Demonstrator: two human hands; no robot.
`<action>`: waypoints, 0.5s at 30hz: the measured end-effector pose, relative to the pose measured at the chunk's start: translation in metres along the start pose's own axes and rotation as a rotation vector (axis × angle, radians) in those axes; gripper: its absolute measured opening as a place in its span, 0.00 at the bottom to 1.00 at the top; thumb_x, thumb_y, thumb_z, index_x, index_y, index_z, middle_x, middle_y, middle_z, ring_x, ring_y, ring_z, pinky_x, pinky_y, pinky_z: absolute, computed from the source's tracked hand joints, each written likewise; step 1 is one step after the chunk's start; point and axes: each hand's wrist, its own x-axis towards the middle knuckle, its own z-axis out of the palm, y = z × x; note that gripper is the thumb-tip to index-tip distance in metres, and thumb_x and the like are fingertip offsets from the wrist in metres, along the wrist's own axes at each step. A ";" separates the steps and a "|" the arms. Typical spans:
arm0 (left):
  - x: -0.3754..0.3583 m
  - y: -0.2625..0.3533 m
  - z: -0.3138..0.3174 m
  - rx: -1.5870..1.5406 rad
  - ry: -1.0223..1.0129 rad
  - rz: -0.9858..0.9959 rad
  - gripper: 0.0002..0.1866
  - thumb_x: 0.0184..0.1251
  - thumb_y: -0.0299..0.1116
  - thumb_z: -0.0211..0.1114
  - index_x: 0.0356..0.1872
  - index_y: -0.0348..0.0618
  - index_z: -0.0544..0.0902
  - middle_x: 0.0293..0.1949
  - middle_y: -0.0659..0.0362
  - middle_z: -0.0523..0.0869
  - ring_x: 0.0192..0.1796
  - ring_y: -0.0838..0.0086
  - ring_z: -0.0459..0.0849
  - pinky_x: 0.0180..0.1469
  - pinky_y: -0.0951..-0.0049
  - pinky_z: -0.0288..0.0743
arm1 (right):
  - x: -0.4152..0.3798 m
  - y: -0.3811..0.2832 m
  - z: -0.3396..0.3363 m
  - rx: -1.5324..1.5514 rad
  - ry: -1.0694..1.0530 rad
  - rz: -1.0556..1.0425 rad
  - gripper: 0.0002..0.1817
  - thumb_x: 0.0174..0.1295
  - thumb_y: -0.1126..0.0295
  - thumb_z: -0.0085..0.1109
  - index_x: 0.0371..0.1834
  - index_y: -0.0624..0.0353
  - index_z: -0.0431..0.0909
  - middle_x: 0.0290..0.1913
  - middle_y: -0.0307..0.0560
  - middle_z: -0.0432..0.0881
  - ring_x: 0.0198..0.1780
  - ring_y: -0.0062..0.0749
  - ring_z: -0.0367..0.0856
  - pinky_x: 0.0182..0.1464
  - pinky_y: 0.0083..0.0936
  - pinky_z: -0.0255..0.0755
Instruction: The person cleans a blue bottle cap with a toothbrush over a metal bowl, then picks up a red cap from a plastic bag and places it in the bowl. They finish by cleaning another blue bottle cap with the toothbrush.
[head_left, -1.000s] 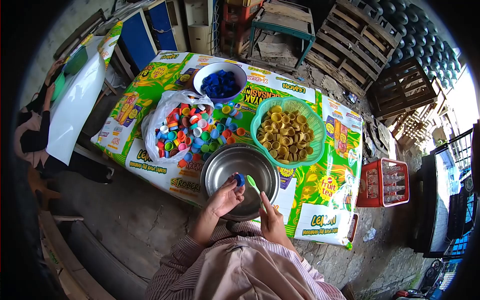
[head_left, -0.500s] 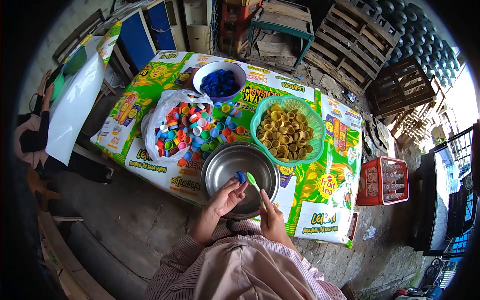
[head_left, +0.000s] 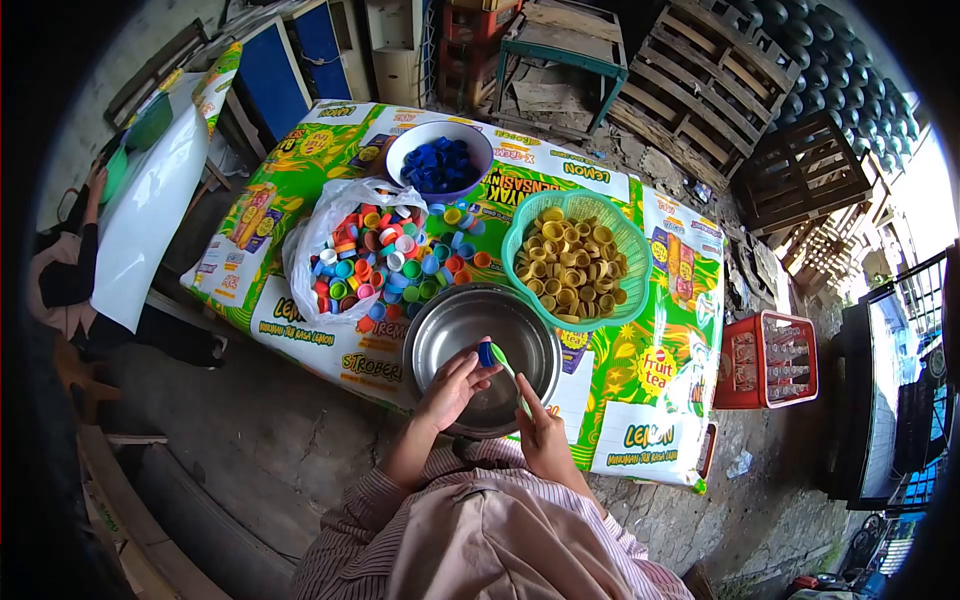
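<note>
My left hand (head_left: 452, 390) pinches a blue bottle cap (head_left: 487, 353) over a steel bowl (head_left: 420, 345). In my right hand (head_left: 540, 430) is a slim tool with a light green, rounded end (head_left: 500, 356) and a paler shaft; its exact kind I cannot tell. The green end meets the cap's edge in this view. Beyond the bowl, a white plastic bag (head_left: 318, 235) spills mixed-colour bottle caps (head_left: 378, 255). A white bowl with a purplish outside (head_left: 482, 150) holds blue caps (head_left: 440, 167). To the right, a green scalloped basket (head_left: 636, 262) contains yellow caps (head_left: 572, 265).
A printed green and white sheet (head_left: 665, 420) covers the table. On the floor at right stands a red crate of bottles (head_left: 722, 365). Wooden pallets (head_left: 690, 90) lean behind. Another person's arm (head_left: 92, 200) shows at far left, by a white panel (head_left: 150, 235).
The blue cap has turned in my left fingers and risen slightly, so its side now faces the tool. The tool's green end has stayed close to it.
</note>
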 end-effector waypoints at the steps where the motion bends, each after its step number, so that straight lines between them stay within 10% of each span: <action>1: 0.000 0.001 -0.002 0.056 -0.021 0.002 0.20 0.71 0.35 0.48 0.63 0.49 0.65 0.54 0.63 0.76 0.56 0.75 0.76 0.48 0.79 0.67 | 0.001 0.001 0.000 0.000 0.002 0.001 0.29 0.61 0.76 0.48 0.67 0.48 0.58 0.27 0.60 0.78 0.22 0.44 0.79 0.26 0.28 0.70; 15: 0.006 0.007 -0.014 0.388 0.022 0.035 0.23 0.74 0.46 0.40 0.57 0.40 0.70 0.48 0.56 0.80 0.47 0.78 0.78 0.44 0.78 0.68 | 0.013 0.004 -0.013 -0.339 -0.003 -0.202 0.29 0.59 0.74 0.51 0.66 0.40 0.61 0.26 0.54 0.77 0.23 0.49 0.77 0.26 0.41 0.70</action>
